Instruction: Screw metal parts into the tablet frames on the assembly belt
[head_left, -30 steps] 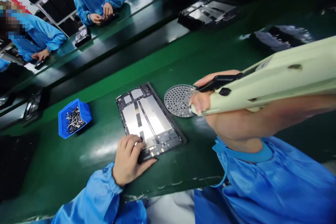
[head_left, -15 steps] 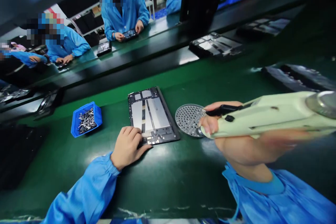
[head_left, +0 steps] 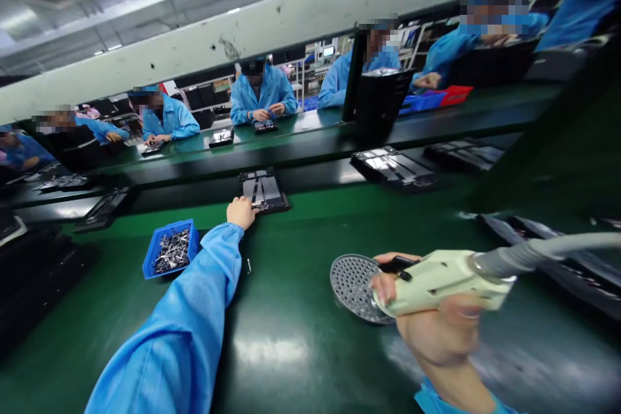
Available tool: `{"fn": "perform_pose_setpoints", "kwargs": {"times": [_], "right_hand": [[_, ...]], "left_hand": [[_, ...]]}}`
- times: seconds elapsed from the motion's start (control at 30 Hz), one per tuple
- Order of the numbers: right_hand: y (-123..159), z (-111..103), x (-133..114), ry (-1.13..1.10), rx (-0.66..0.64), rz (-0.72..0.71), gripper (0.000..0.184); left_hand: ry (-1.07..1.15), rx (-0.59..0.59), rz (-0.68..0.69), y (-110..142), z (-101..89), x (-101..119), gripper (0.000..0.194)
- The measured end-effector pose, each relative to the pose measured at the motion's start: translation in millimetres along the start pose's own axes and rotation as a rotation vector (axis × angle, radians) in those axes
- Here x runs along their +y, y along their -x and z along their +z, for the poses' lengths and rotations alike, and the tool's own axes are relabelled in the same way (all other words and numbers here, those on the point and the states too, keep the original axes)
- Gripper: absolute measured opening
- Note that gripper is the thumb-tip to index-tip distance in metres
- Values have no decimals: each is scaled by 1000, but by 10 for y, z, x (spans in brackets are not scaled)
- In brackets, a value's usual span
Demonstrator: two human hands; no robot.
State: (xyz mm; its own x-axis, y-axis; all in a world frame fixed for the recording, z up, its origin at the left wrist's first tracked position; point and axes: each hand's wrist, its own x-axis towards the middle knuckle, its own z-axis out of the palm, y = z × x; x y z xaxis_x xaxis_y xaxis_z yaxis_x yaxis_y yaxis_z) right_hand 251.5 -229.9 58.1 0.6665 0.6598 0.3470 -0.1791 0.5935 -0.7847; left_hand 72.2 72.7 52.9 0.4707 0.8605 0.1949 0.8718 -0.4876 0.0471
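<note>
- Green conveyor belt [head_left: 291, 349] fills the head view, a dark tablet frame [head_left: 264, 191] lying near its far edge.
- Left hand [head_left: 240, 212] touches the frame's near edge; whether it grips, I cannot tell.
- Right hand [head_left: 429, 330] is clenched around a pale green electric screwdriver [head_left: 436, 281] with a grey hose [head_left: 548, 249], its nose overlapping a perforated metal disc [head_left: 356, 288].
- Blue bin [head_left: 169, 249] of screws [head_left: 172, 251] sits just beside the left sleeve [head_left: 184, 317].
- Co-workers in blue smocks [head_left: 262, 94] sit beyond, along a second belt [head_left: 291, 126].
</note>
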Motion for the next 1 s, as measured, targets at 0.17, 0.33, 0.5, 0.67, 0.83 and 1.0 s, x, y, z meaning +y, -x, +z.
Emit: {"fn": "perform_pose_setpoints", "kwargs": {"times": [0.17, 0.33, 0.5, 0.67, 0.83, 1.0], "right_hand": [[13, -26, -47, -6, -42, 7, 66], [127, -42, -65, -2, -319, 238, 68], [364, 56, 162, -5, -330, 480, 68], [414, 84, 321, 85, -330, 457, 65], [319, 107, 296, 86, -283, 402, 59], [324, 113, 310, 112, -327, 385, 61]], "left_hand": [[150, 127, -43, 159, 114, -242, 13], [303, 211, 104, 1122, 215, -380, 22], [426, 121, 273, 1694, 218, -379, 30], [460, 49, 340, 1654, 268, -323, 18], [475, 44, 344, 1636, 335, -337, 16], [513, 54, 339, 1631, 332, -348, 27]]}}
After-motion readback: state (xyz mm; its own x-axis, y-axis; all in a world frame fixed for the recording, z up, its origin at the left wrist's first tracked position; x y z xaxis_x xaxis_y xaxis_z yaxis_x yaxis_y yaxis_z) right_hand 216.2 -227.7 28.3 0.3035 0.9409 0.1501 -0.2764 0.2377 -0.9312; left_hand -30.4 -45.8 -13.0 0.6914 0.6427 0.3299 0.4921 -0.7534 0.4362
